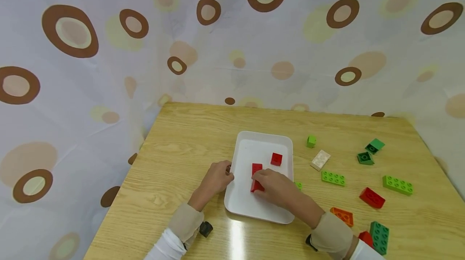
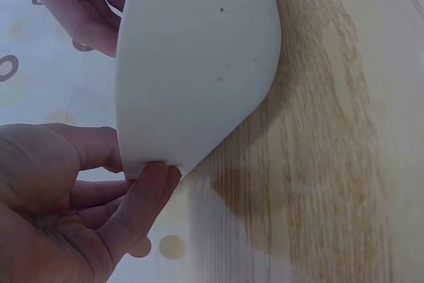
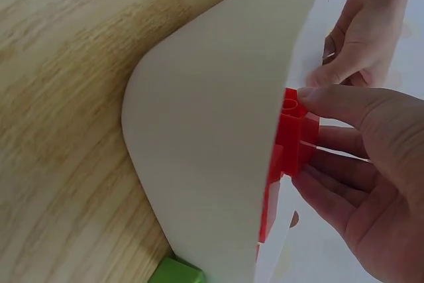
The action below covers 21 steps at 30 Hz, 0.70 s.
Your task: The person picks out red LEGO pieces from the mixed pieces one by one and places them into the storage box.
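A white tray (image 1: 241,203) stands mid-table. On its left side, my left hand (image 1: 218,177) pinches the rim; the left wrist view has the thumb and fingers on either side of the tray wall (image 2: 192,51). Over the tray, my right hand (image 1: 277,187) holds a red toy building brick (image 1: 256,187) between thumb and fingers. In the right wrist view this brick (image 3: 289,140) shows above the rim, its underside partly hidden by the wall. A second red brick (image 1: 256,167) lies just beyond it, and a small red brick (image 1: 276,159) sits farther right in the tray.
Right of the tray lie loose bricks: light green (image 1: 333,178), (image 1: 397,185) ones, a white brick (image 1: 320,160), a red brick (image 1: 372,198), an orange brick (image 1: 342,216) and a dark green brick (image 1: 379,237). A patterned curtain (image 1: 225,50) hangs behind the table.
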Available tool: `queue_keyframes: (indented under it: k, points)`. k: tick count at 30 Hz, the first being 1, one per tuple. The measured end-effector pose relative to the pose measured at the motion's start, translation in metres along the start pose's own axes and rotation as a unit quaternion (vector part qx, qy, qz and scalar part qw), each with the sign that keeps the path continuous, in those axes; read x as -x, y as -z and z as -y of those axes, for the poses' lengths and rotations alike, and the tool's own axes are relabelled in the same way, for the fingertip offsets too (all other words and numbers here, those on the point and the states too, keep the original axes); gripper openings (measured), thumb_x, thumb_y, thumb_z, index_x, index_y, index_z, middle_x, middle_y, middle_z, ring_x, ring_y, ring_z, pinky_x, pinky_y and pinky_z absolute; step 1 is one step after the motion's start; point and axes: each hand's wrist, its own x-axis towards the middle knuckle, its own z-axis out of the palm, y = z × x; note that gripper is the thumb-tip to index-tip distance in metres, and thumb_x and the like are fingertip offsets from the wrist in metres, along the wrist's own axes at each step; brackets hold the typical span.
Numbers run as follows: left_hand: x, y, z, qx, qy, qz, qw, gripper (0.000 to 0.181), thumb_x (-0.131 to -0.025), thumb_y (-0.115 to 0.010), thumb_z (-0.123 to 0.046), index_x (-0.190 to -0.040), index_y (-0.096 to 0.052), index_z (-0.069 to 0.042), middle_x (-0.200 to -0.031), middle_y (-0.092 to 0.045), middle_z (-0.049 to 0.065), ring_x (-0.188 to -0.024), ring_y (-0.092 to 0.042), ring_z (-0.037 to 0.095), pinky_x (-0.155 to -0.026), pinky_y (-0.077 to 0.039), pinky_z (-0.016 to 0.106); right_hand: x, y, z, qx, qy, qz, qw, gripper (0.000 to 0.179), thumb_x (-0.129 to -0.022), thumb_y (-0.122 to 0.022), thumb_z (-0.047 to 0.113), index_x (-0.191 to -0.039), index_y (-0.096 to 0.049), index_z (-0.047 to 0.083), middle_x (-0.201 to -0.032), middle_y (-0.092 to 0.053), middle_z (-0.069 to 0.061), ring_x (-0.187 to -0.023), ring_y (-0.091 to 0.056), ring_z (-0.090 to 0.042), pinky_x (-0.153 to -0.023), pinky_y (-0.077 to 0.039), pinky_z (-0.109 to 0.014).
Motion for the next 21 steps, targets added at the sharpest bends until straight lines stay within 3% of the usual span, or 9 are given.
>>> queue_keyframes:
  k: [15,21]
  points:
    - [0.0002,-0.001,0.0006,0.008,-0.011,-0.001,0.9999,0.027,-0.092,-0.06,0.0,-0.118,-0.066,0.007,-0.1,-0.07,0.015,-0.09,-0.068,0.027,-0.07,-0.058,0.034,0.0006,-0.0075,-0.0044,0.03,0.027,0.011,0.9991,0.03,-0.084,-0.081,0.016,-0.11,-0.072,0.004,-0.106,-0.071,-0.008,-0.094,-0.065,-0.022,-0.083,-0.056,-0.037]
    - [0.0011,-0.0014,0.002,0.001,-0.013,-0.003,0.9999,0.028,-0.092,-0.06,0.0,-0.119,-0.065,0.007,-0.102,-0.07,0.016,-0.091,-0.068,0.028,-0.072,-0.058,0.035,0.009,0.0013,-0.0075,0.016,0.032,-0.023,0.9991,0.034,-0.086,-0.08,0.019,-0.115,-0.071,0.005,-0.116,-0.068,-0.009,-0.104,-0.065,-0.025,-0.086,-0.056,-0.04]
